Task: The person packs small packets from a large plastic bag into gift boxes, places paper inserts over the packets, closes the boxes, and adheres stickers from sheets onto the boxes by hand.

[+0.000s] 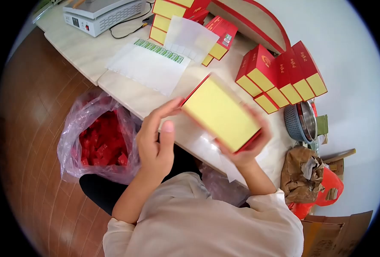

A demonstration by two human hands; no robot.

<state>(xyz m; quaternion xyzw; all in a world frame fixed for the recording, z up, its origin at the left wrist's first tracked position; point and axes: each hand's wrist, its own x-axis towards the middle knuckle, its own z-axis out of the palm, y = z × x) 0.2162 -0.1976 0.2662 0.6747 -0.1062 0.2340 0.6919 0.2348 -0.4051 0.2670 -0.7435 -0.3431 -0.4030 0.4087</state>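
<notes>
My right hand [249, 143] grips a red and yellow box [222, 112] around its lower right end, with the yellow face turned up toward me. The box is tilted and held above the table. On its left side, my left hand [155, 139] is open, thumb apart from the fingers. Its fingertips come up to the box's red corner; whether they touch it I cannot tell. Beyond the box lies a white label sheet [145, 68] with a row of green stickers along its top. A second whitish sheet [194, 37] leans against stacked boxes.
Red and yellow boxes [280, 73] are stacked at the right, more [166, 21] at the back. A clear plastic bag [68, 145] of small red packets stands left of my legs. A white appliance [100, 19], a basket [293, 124] and a brown paper bag [295, 175] are around.
</notes>
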